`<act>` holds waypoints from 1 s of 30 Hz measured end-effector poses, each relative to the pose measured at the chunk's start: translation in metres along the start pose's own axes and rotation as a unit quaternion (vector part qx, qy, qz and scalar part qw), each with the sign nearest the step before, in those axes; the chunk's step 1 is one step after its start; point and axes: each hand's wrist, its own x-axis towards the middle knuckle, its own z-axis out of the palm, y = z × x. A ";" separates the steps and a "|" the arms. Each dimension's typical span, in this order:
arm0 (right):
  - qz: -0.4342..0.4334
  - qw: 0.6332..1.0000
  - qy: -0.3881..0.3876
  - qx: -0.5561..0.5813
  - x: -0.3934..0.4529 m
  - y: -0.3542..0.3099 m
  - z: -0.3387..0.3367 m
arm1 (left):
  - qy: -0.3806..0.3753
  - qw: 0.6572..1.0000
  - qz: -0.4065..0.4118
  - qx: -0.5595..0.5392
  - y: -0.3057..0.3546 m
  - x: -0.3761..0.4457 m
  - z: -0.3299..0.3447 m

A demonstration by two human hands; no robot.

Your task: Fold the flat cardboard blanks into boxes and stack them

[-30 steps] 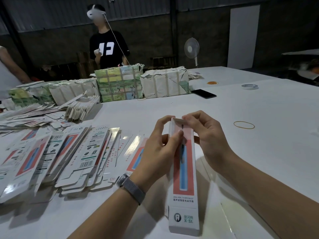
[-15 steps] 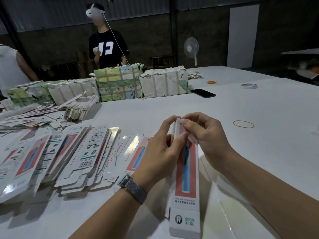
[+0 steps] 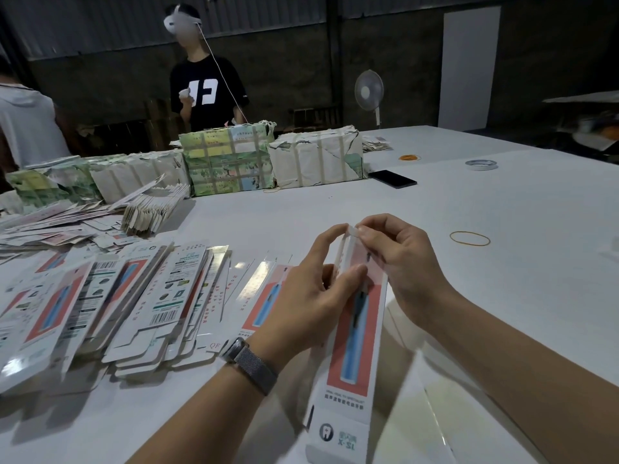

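Box far end pinched between left hand and right hand (flap hidden by fingertips)

box white, coral panel, blue stripe; table white.

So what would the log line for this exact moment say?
step: closing top flap | box: held upright-ish over table | left hand: grips side | right hand: pinches top end | flat blanks: piled left

Only one cam for me: head-mounted, wide-angle, looking fwd and down across the white bench, close over the hands, far wall at top. No 2nd view.
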 end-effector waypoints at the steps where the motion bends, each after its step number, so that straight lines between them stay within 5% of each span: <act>1: 0.005 1.000 -0.009 0.005 0.000 -0.001 0.000 | -0.003 1.000 -0.002 -0.001 0.000 0.000 0.000; 30: -0.013 0.998 -0.064 0.022 -0.002 0.006 -0.004 | 0.083 0.994 0.044 -0.059 -0.010 0.005 -0.003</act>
